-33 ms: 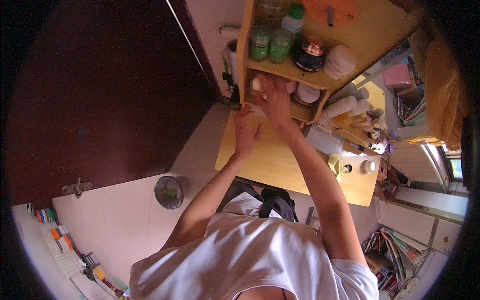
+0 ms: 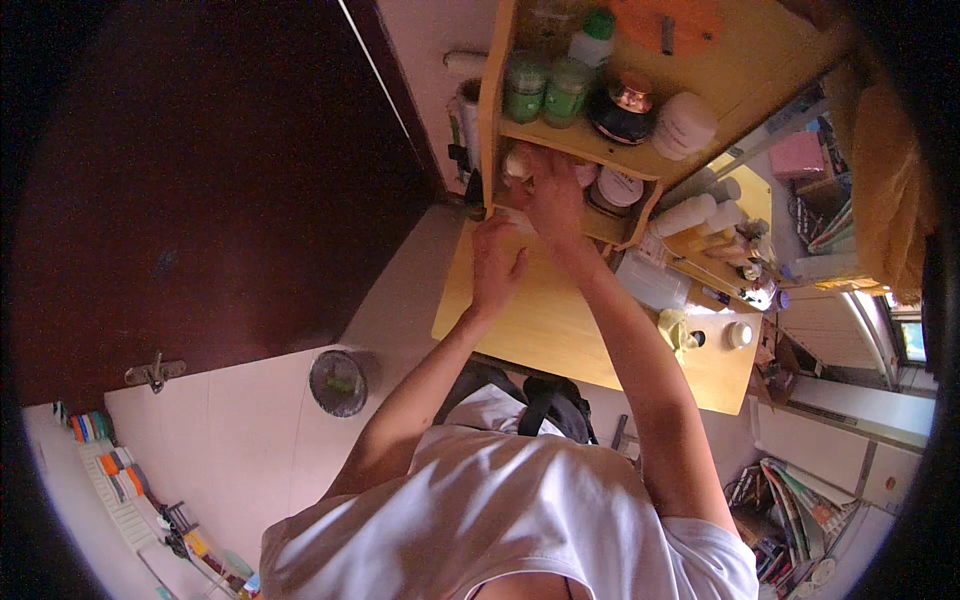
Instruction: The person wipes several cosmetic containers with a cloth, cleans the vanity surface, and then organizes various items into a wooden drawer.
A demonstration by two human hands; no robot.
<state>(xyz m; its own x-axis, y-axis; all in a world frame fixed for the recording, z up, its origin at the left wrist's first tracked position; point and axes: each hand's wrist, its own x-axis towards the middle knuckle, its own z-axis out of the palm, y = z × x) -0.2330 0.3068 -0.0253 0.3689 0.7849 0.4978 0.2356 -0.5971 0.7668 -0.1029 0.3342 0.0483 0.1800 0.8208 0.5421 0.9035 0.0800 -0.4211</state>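
My right hand [image 2: 553,198] reaches into the lower compartment of a wooden shelf [image 2: 490,100]. Its fingers are bent over a small pale-topped jar [image 2: 517,160] at the left end, partly hidden by them. To the right of the fingers stands a dark jar with a white lid [image 2: 620,187], and a pinkish item is partly covered between. Just below, my left hand [image 2: 494,262] rests its fingertips by the shelf's front lower edge, with the thumb held apart. A whitish patch [image 2: 518,222] shows beside those fingertips; what it is I cannot tell.
Above stand green jars [image 2: 545,92], a green-capped bottle [image 2: 592,40], a black jar with a coppery lid [image 2: 622,108] and a white jar [image 2: 685,126]. The desk [image 2: 560,315] holds a yellow cloth [image 2: 676,332] and a small white jar [image 2: 739,334]. A dark door [image 2: 200,200] is left.
The right fingers have shifted slightly over the pale-topped jar, covering more of it. My left hand stays nearly in place, and the whole view has moved a little.
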